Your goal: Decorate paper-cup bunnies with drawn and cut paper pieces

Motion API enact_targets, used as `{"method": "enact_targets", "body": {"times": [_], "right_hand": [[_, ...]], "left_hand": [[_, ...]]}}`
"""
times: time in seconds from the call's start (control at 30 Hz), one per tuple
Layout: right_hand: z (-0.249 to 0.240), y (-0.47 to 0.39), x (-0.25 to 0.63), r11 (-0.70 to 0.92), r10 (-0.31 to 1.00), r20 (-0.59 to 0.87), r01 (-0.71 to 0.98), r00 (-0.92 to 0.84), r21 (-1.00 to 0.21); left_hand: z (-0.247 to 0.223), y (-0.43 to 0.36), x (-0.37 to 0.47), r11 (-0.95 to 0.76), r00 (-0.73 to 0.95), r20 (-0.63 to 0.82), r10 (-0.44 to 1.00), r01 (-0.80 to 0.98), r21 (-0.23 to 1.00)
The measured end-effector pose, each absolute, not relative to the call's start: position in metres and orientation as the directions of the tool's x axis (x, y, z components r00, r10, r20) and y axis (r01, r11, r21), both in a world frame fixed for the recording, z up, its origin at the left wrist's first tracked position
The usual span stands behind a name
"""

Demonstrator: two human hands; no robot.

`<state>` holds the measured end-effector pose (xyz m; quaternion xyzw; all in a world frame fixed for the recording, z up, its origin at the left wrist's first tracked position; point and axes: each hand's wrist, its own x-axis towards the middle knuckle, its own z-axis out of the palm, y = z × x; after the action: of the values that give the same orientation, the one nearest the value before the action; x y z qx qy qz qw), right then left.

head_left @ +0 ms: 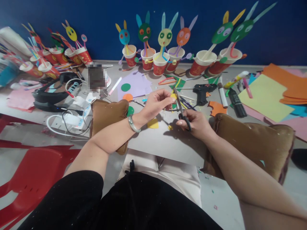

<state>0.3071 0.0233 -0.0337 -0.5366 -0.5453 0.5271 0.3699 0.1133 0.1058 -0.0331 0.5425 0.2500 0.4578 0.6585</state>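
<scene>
Between thumb and fingertips, my left hand (159, 101) pinches a small piece of yellow paper (173, 95) above the table. My right hand (197, 124) is wrapped round the handles of a pair of scissors (180, 107), whose blades point away from me and lie right beside the yellow paper. Whether the blades touch the paper I cannot tell. Below the hands lie a yellow paper scrap (153, 123) and a small yellow piece (170, 127). A green paper circle (130, 111) is left of my left wrist. Pens (187, 103) lie behind the scissors.
Red paper cups (160, 67) with paper rabbit figures line the blue wall. A black glue gun (202, 93), markers (236, 102) and coloured paper sheets (262, 97) lie to the right. Brown cushions (251, 143) flank the table's front edge. Cables and a power strip (83, 119) are at left.
</scene>
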Motion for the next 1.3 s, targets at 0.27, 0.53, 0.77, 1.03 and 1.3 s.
{"method": "enact_targets", "body": {"times": [0.27,0.53,0.77,1.03,1.3], "right_hand": [[-0.0317,0.0231,0.3071,-0.115,0.974,-0.154,0.226,-0.165,-0.967],[-0.0361,0.0244,0.3085,-0.129,0.974,-0.167,0.232,-0.152,-0.964],[-0.0361,0.0242,0.3088,-0.139,0.972,-0.176,0.225,-0.155,-0.965],[-0.0326,0.0237,0.3084,-0.136,0.973,-0.174,0.228,-0.154,-0.964],[-0.0298,0.0226,0.3075,-0.137,0.974,-0.173,0.226,-0.147,-0.964]], "left_hand": [[-0.0284,0.1044,0.1132,0.0,0.477,0.149,0.866,-0.298,0.955],[-0.0274,0.1034,0.1134,0.023,0.483,0.135,0.865,-0.306,0.952],[-0.0291,0.104,0.113,0.046,0.51,0.1,0.854,-0.266,0.963],[-0.0281,0.104,0.1131,0.057,0.51,0.076,0.857,-0.24,0.969],[-0.0243,0.1025,0.1136,0.073,0.492,0.06,0.869,-0.247,0.966]]}}
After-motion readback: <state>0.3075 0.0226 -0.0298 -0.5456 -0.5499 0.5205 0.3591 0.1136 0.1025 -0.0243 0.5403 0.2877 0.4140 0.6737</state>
